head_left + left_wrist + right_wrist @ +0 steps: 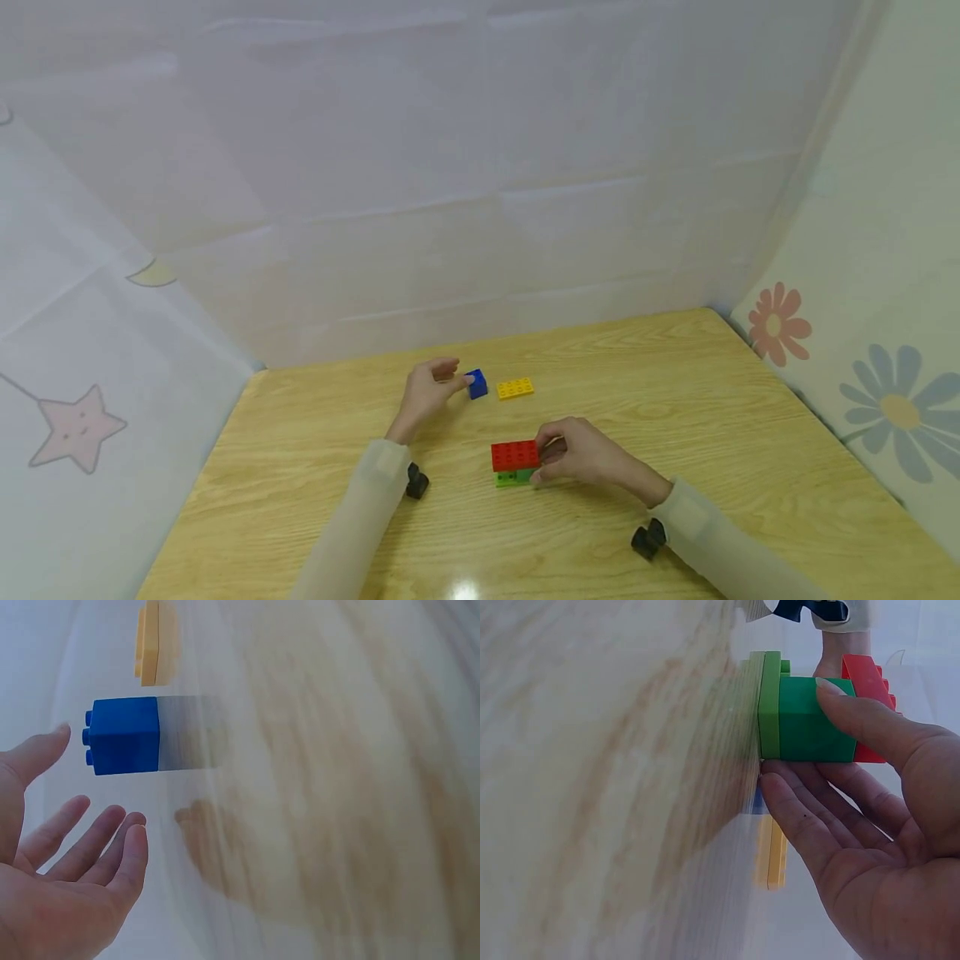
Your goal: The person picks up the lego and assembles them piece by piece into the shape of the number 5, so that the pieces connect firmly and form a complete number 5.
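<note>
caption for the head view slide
Left hand reaches the blue brick; right hand grips the red-and-green stack.

- Head view looks forward and down from above at the whole table (675,392) and both hands.
- Left wrist view sits close behind the palm, low over the wood, facing the blue brick (124,735).
- Right wrist view is equally close, facing the stack (810,718).
- All views share the yellow plate (515,388).

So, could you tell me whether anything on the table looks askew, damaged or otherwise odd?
Nothing stands out. The blue block and yellow plate sit flat on the table, and the red plate lies level on the green blocks under the right hand.
</note>
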{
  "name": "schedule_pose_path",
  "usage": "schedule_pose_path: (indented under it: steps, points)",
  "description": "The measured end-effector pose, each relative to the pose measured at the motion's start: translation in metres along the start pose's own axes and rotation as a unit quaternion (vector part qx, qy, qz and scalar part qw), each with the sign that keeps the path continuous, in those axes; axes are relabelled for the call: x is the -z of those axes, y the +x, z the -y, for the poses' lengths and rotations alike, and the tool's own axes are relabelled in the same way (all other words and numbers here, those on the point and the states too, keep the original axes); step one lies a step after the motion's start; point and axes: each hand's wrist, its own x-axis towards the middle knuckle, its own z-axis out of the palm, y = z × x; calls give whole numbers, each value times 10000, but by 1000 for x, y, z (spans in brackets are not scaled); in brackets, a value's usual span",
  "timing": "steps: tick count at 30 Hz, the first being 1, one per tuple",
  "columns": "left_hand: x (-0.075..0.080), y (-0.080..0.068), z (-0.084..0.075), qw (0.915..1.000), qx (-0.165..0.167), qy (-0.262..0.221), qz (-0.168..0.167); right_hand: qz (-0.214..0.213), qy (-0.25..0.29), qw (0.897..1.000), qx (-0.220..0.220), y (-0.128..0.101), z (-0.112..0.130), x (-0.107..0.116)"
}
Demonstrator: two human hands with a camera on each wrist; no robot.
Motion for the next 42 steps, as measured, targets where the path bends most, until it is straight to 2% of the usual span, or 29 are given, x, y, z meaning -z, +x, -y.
schedule_pose_path:
  steps: [5, 17, 29, 42]
  points:
    - [-3, 2, -2, 9998, 7, 86, 173, -17, -17, 10000, -40, 1, 1, 0]
    - [-7, 5, -1, 9991, 194, 252, 268, -5, 21, 10000, -40, 0, 2, -1]
    - [-9, 7, -4, 9982, 238, 488, 245, 52, 101, 9999, 12, 0, 1, -1]
    - [-7, 6, -10, 9983, 278, 458, 249, 50, 103, 9999, 6, 0, 1, 0]
